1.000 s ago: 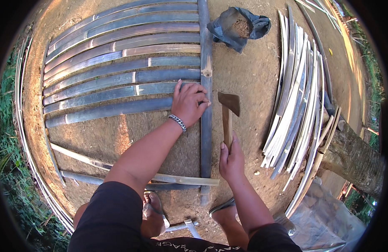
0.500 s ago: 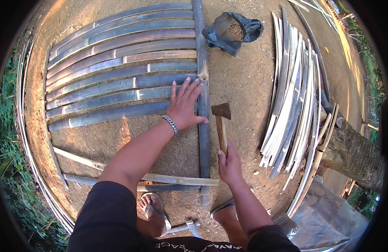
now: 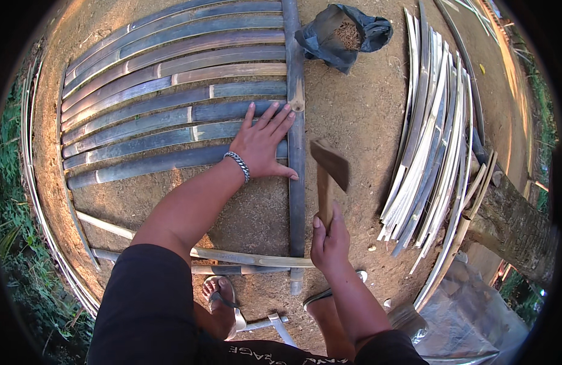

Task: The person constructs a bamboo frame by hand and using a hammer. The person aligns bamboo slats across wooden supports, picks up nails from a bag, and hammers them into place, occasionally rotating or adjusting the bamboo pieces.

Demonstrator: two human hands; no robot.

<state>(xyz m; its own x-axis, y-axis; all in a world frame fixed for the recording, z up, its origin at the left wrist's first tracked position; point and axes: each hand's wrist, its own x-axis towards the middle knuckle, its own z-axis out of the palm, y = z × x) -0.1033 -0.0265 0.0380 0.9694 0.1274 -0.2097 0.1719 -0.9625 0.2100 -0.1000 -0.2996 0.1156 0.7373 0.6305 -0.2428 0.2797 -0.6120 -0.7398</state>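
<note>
My left hand [image 3: 261, 142] lies flat with fingers spread over the right ends of the lower dark bamboo slats [image 3: 171, 159]. Its fingertips and thumb reach toward the long upright bamboo pole [image 3: 297, 207] that the slats meet. In my right hand [image 3: 330, 243] is a hatchet [image 3: 330, 165] with a wooden handle, fingers wrapped round the grip. The rusty brown head is raised just right of the pole, apart from it, and slightly blurred. Several split slats lie side by side in a row between this pole and a thin strip [image 3: 62, 121] at the left.
A dark plastic bag [image 3: 329, 45] holding small brown bits sits at the top. Pale bamboo strips [image 3: 427, 146] lie piled at the right, beside a log [image 3: 515, 225] and clear plastic sheeting [image 3: 469, 316]. A loose slat [image 3: 250, 258] and a metal-bladed tool [image 3: 281, 328] lie near my feet.
The hatchet head has turned and looks larger, raised closer to me. My left hand stays spread on the slats. The whole view has shifted slightly.
</note>
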